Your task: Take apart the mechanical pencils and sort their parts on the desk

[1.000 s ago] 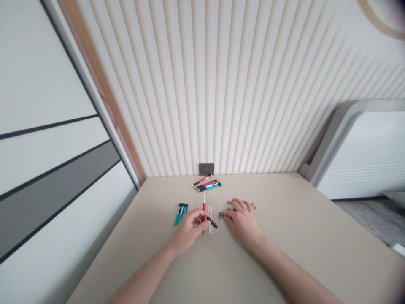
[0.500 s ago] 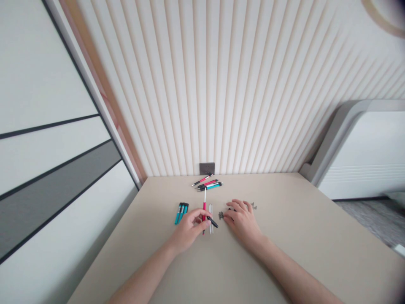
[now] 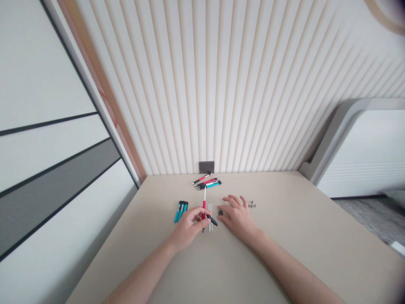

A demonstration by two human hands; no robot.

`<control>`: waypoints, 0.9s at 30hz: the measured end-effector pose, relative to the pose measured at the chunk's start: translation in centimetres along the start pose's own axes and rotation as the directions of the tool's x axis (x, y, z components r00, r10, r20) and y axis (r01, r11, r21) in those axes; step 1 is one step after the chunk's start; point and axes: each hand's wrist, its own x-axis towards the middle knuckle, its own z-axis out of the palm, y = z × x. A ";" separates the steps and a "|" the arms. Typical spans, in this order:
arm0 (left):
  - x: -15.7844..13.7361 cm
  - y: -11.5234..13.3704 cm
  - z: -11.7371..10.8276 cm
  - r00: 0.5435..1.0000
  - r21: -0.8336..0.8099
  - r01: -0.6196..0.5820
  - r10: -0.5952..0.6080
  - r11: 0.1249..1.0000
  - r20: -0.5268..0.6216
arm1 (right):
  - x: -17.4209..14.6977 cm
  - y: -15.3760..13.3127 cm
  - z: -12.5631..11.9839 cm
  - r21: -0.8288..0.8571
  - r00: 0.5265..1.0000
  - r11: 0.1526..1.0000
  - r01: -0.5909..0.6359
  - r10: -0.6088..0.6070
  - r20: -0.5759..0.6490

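Note:
My left hand (image 3: 190, 224) is closed on a short black pen part (image 3: 212, 220), pinched between thumb and fingers and pointing down to the right. Beneath these fingers runs a red pen barrel (image 3: 204, 205) with a thin white shaft at its far end; whether the hand also grips it I cannot tell. Slim pale tubes (image 3: 210, 208) lie just beyond the fingertips. Over the table my right hand (image 3: 239, 216) has its fingers spread, thumb and index on either side of a cluster of small dark pieces (image 3: 220, 212). Nothing shows in its grasp.
Several teal pen barrels with black ends (image 3: 181, 211) lie side by side at left. Red, black and teal pens (image 3: 209, 183) are piled near the wall, below a dark socket (image 3: 206, 167). Small grey pieces (image 3: 252, 204) lie right of my right hand on the beige table (image 3: 284, 236).
My right hand has shifted slightly left and its fingers have spread, uncovering more of the small grey pieces. My left hand keeps the black pen part almost in place.

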 end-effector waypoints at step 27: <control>0.0 0.2 -0.1 1.000 0.017 -0.006 0.006 1.000 0.002 | -0.2 0.7 -0.6 0.026 0.997 0.999 -0.044 0.042 0.064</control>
